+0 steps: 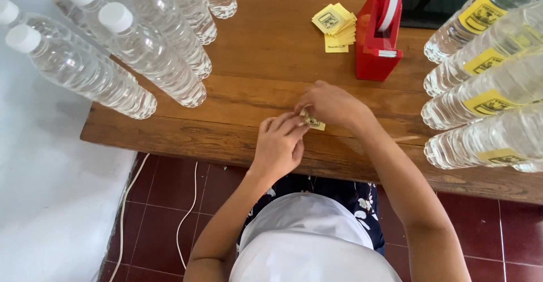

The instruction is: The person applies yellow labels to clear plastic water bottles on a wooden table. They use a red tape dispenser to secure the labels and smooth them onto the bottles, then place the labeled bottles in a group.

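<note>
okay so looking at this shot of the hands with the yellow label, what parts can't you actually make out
Head view only:
- Yellow label: mostly covered by the right hand and left hand; its print is too small to tell.
- Labelled bottles: cut off by the right edge, caps unseen.
- Unlabelled bottles: several cut off by the top edge.
- Red tape dispenser: its tape end is too small to see.

The table (266, 67) is brown wood, smooth and a bit shiny, with dark lines in it; the bottles (141, 50) are clear plastic, bumpy with ridges and glossy, with matt white plastic caps (115, 16); the tape holder (378, 33) is shiny red plastic; the little yellow labels (337, 24) look like thin matt paper; the floor (169, 191) is dark red tile, smooth.
</note>
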